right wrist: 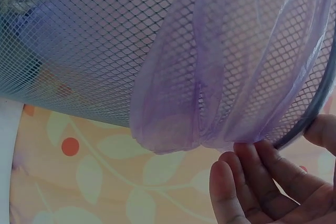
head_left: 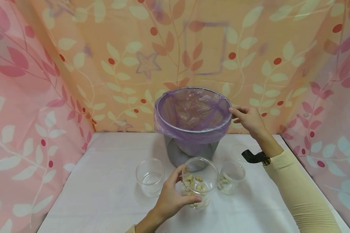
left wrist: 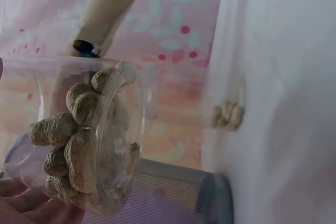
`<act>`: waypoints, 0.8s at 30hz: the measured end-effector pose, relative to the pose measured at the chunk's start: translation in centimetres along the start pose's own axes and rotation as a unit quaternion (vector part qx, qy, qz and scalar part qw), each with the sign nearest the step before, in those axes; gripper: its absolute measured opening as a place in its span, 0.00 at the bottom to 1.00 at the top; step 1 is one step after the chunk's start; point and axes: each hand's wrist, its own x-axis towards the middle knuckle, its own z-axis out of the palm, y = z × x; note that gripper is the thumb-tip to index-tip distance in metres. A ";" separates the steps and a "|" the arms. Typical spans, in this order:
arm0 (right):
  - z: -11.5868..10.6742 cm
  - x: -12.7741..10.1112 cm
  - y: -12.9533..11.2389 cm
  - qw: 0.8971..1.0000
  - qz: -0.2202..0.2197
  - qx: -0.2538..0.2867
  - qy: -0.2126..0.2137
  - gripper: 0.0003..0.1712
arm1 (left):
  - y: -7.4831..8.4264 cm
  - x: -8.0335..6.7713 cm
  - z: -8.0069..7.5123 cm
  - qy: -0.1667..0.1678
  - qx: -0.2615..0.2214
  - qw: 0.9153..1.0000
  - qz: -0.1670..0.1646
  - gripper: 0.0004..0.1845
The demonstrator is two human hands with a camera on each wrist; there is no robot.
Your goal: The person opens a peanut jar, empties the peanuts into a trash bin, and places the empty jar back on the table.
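Left hand (head_left: pixel 170 197) fingers are wrapping the cup (head_left: pixel 199 181) w/ peanuts, tilting; right hand (head_left: pixel 249 119) fingers are pinching the bin (head_left: pixel 192 124) rim — peanuts could be spilling onto the counter (head_left: pixel 105 194) short of it.

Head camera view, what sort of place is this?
Likely a staged tabletop setup, not a lived-in room: leaf-print cloth backdrop hung on three sides, a white-covered table, and a mesh wastebasket with clear peanut cups.

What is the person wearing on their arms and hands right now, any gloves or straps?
Both hands are bare, no gloves. The right arm wears a pale cream long sleeve, with a black strap at the wrist. Only a sliver of similar cream cuff shows at the left wrist.
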 end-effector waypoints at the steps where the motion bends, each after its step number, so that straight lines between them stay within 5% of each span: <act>1: 0.0 0.0 0.0 1.000 0.001 0.004 0.001 0.30 | 0.3 0.0 -0.3 -0.003 0.002 1.000 0.004 0.49; 15: 0.4 -0.1 0.2 0.998 0.006 0.061 0.003 0.28 | 4.6 1.2 -6.0 0.005 0.063 0.994 0.085 0.53; 24: 0.4 0.1 0.4 0.997 0.015 0.080 0.006 0.20 | 6.8 3.5 -10.5 0.034 0.053 0.994 0.090 0.50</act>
